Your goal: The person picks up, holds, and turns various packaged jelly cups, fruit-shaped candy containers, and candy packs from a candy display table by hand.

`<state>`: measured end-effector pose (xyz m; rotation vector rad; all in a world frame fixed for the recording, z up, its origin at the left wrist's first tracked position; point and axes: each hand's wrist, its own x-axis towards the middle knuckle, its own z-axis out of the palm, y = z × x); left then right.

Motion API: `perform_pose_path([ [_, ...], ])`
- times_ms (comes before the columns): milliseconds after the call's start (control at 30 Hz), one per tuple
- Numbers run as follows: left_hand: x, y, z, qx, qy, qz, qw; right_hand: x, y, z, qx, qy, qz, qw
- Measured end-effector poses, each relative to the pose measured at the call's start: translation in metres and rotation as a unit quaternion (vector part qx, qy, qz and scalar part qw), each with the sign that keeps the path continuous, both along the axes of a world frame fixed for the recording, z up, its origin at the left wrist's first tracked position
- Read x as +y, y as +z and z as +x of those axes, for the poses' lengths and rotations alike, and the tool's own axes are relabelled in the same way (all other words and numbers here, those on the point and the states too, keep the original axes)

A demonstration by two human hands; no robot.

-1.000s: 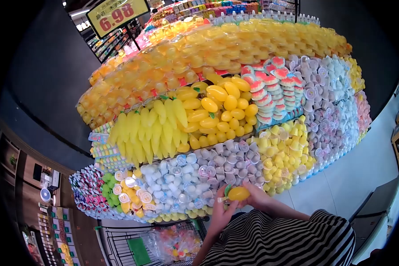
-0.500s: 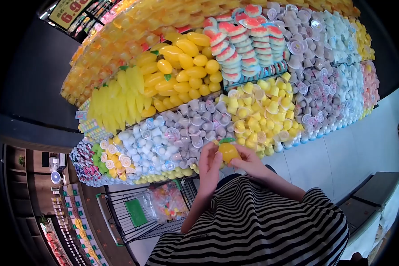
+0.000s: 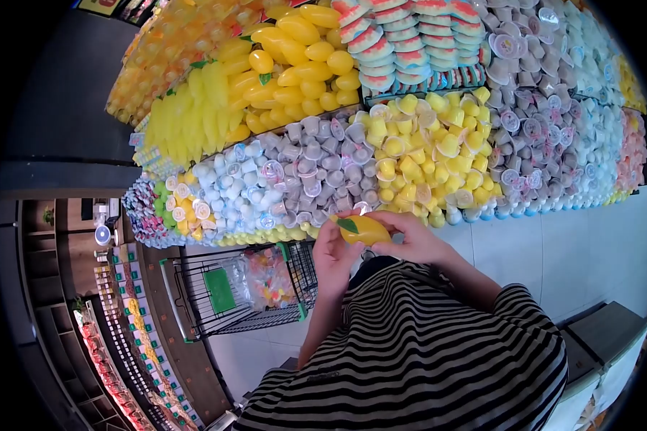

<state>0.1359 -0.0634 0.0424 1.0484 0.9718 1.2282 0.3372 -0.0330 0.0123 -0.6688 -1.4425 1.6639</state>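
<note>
A yellow mango-shaped pack with a green leaf is held in front of my chest, lying roughly sideways. My left hand is closed on its leaf end, with the thumb along the near side. At the other end, my right hand grips it between thumb and fingers. Some fingertips are hidden behind the pack. Similar yellow mango-shaped packs are heaped on the display beyond my hands. Nearest past my hands lie small yellow jelly cups and greyish-purple jelly cups.
A shopping cart with a clear bag of colourful sweets stands at my left. Red-and-white layered packs and pale blue cups fill other display sections. Shelving is at far left, a grey box-like counter at right.
The mango-shaped pack has turned from end-on to lengthwise, its leaf now towards my left hand. Both hands still hold it. The view has shifted, and the cart appears higher.
</note>
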Motion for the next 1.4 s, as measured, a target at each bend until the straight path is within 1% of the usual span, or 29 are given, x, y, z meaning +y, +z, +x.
perform_pose_path([
  [33, -0.001, 0.003, -0.001, -0.007, 0.000, -0.003, 1.000, 0.001, -0.001, 0.001, 0.012, 0.037, -0.040, 0.998],
  [100, -0.005, 0.000, -0.003, -0.004, -0.009, 0.032, 0.999, 0.001, -0.001, 0.001, 0.035, 0.110, -0.120, 0.986],
  [133, -0.008, 0.001, -0.002, -0.009, -0.010, 0.042, 0.999, -0.005, -0.004, -0.004, 0.104, 0.120, -0.114, 0.981],
  [167, -0.009, 0.003, 0.000, -0.015, -0.011, 0.052, 0.998, -0.009, -0.007, -0.007, 0.171, 0.158, -0.156, 0.960],
  [200, -0.010, 0.004, -0.003, -0.025, -0.036, 0.065, 0.997, -0.014, -0.010, -0.009, 0.236, 0.194, -0.197, 0.931],
  [233, -0.016, 0.007, -0.001, -0.027, -0.042, 0.051, 0.997, -0.021, -0.012, -0.012, 0.300, 0.230, -0.240, 0.894],
  [267, -0.016, 0.011, 0.000, -0.030, -0.054, 0.042, 0.997, -0.027, -0.011, -0.013, 0.273, 0.224, -0.260, 0.899],
  [333, -0.014, 0.017, 0.004, -0.044, -0.090, 0.047, 0.994, -0.030, -0.010, -0.014, 0.300, 0.218, -0.287, 0.883],
  [367, -0.015, 0.017, 0.006, -0.029, -0.081, 0.049, 0.995, -0.030, -0.008, -0.014, 0.313, 0.215, -0.298, 0.875],
  [433, -0.020, 0.016, 0.011, 0.000, -0.063, 0.053, 0.997, -0.031, -0.021, -0.015, 0.304, 0.209, -0.260, 0.893],
  [467, -0.020, 0.015, 0.015, -0.010, -0.040, 0.055, 0.998, -0.030, -0.026, -0.015, 0.298, 0.205, -0.240, 0.901],
  [567, -0.019, 0.001, 0.018, 0.021, -0.021, 0.091, 0.995, -0.033, -0.026, -0.013, 0.293, 0.153, -0.254, 0.909],
  [667, -0.018, 0.006, 0.021, 0.055, 0.008, 0.081, 0.995, -0.035, -0.018, -0.007, 0.259, 0.086, -0.271, 0.923],
  [767, -0.018, 0.006, 0.019, 0.081, 0.025, 0.073, 0.994, -0.034, -0.023, -0.006, 0.182, 0.033, -0.164, 0.969],
  [800, -0.018, 0.006, 0.018, 0.088, 0.027, 0.069, 0.993, -0.035, -0.023, -0.005, 0.168, 0.022, -0.155, 0.973],
  [867, -0.021, 0.001, 0.018, 0.069, 0.039, 0.050, 0.996, -0.038, -0.021, -0.004, 0.139, -0.001, -0.134, 0.981],
  [933, -0.021, 0.001, 0.019, 0.048, 0.049, 0.032, 0.997, -0.040, -0.018, 0.000, 0.141, 0.016, -0.133, 0.981],
  [1067, -0.018, 0.001, 0.011, -0.037, 0.011, -0.012, 0.999, -0.038, -0.010, 0.004, 0.131, 0.045, -0.119, 0.983],
  [1200, -0.015, 0.003, 0.009, -0.057, 0.005, -0.036, 0.998, -0.035, -0.011, 0.003, 0.097, 0.034, -0.105, 0.989],
  [1300, -0.014, -0.002, 0.002, -0.018, 0.004, -0.024, 1.000, -0.033, -0.008, 0.002, 0.075, -0.017, -0.101, 0.992],
  [1400, -0.013, -0.006, -0.007, -0.016, -0.030, -0.049, 0.998, -0.031, -0.017, -0.004, 0.075, -0.085, -0.072, 0.991],
])
